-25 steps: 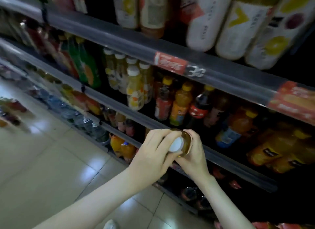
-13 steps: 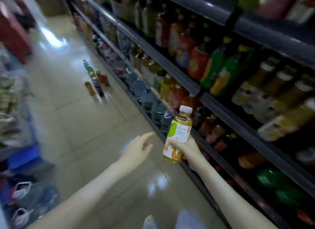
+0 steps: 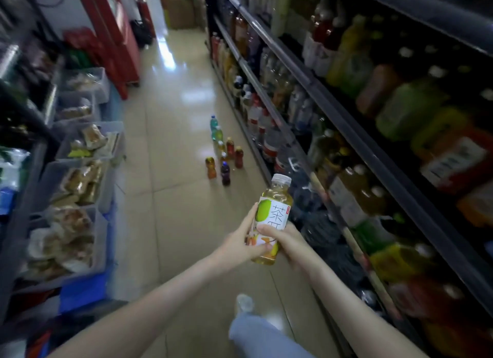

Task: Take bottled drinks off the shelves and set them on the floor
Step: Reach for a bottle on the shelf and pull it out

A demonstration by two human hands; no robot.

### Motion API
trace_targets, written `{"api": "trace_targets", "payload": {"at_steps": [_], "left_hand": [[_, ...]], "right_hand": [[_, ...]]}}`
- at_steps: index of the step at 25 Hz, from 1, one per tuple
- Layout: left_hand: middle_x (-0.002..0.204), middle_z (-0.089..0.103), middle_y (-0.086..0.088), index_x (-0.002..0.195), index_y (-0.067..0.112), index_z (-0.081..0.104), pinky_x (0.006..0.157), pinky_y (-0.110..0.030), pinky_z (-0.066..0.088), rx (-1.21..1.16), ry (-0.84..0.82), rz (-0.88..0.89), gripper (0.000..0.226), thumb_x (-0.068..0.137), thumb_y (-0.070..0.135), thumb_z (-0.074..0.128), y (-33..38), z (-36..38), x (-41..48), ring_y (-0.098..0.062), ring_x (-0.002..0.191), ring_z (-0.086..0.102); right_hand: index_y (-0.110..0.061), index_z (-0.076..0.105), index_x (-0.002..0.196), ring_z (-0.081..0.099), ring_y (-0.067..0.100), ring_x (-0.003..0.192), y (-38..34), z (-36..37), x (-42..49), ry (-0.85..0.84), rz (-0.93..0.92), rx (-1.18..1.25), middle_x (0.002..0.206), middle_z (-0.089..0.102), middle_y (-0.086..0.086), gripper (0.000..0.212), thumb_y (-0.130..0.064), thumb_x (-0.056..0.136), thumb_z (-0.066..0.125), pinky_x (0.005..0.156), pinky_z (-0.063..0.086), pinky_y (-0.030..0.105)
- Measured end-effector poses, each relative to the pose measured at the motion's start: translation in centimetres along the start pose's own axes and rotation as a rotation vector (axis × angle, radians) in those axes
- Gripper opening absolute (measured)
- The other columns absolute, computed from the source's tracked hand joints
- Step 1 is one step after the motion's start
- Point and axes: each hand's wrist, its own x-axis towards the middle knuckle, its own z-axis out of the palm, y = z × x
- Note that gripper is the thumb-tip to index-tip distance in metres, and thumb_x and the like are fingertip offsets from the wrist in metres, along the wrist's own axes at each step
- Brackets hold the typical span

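Note:
A yellow tea bottle (image 3: 274, 208) with a white cap and a white-and-green label stands upright in front of me, above the aisle floor. My right hand (image 3: 286, 241) grips its lower half from the right. My left hand (image 3: 244, 239) wraps the lower half from the left. Ahead on the tiled floor (image 3: 170, 187) stands a cluster of several bottles (image 3: 224, 155), close to the foot of the drink shelves (image 3: 354, 133) along the right.
Clear bins of packaged snacks (image 3: 77, 181) and blue crates (image 3: 82, 288) line the left side. A red cabinet (image 3: 114, 35) stands far left, cardboard boxes (image 3: 177, 9) at the aisle's end. My leg and shoe (image 3: 245, 307) are below the hands.
The view swung from the shelf front down the aisle. The bottle came off the shelf, held in my right hand; my left hand, apart half a second ago, now grips it too.

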Motion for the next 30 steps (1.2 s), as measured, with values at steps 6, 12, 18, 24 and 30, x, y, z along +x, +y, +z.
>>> {"api": "trace_targets", "payload": {"at_steps": [6,12,18,24,30], "left_hand": [[0.126,0.058,0.020,0.121,0.081,0.001,0.094,-0.033,0.051,0.109,0.036,-0.067,0.097,0.069,0.041,0.073,3.2,-21.5,13.6,-0.007,0.104,0.064],[0.113,0.063,0.008,0.125,0.075,-0.005,0.090,-0.029,0.051,0.332,0.038,-0.117,0.100,0.077,0.032,0.072,6.8,-44.3,30.5,-0.012,0.094,0.063],[0.114,0.064,0.002,0.134,0.070,0.001,0.091,-0.028,0.049,0.531,-0.118,-0.027,0.088,0.076,0.050,0.064,16.1,-62.0,50.3,-0.017,0.097,0.062],[0.109,0.067,0.003,0.141,0.061,0.005,0.093,-0.036,0.049,0.636,-0.187,0.149,0.072,0.088,0.046,0.052,21.7,-74.7,73.6,-0.017,0.094,0.063],[0.109,0.067,0.005,0.141,0.061,0.006,0.085,-0.026,0.051,0.645,-0.241,0.233,0.072,0.090,0.047,0.055,29.8,-83.1,89.8,-0.013,0.095,0.064]], "right_hand": [[-0.012,0.063,0.115,0.068,0.028,0.102,-10.8,7.6,22.2,-0.158,0.132,-0.074,0.108,0.072,0.012,0.031,-0.019,0.085,0.068,0.090,0.054,0.041],[-0.010,0.059,0.116,0.071,0.025,0.091,-21.6,15.6,47.5,-0.056,0.054,-0.074,0.101,0.073,0.009,0.034,-0.022,0.087,0.070,0.078,0.058,0.040],[-0.009,0.065,0.112,0.069,0.034,0.096,-35.3,17.1,68.1,0.185,0.025,0.056,0.102,0.072,0.015,0.032,-0.024,0.085,0.070,0.085,0.055,0.052],[-0.014,0.067,0.107,0.070,0.030,0.093,-46.7,13.3,90.4,0.338,-0.098,0.022,0.099,0.074,0.009,0.050,-0.039,0.065,0.076,0.082,0.057,0.049],[-0.021,0.067,0.096,0.070,0.010,0.076,-58.3,11.0,105.1,0.610,-0.160,0.108,0.090,0.073,-0.002,0.019,-0.021,0.080,0.076,0.065,0.057,0.030]]}}
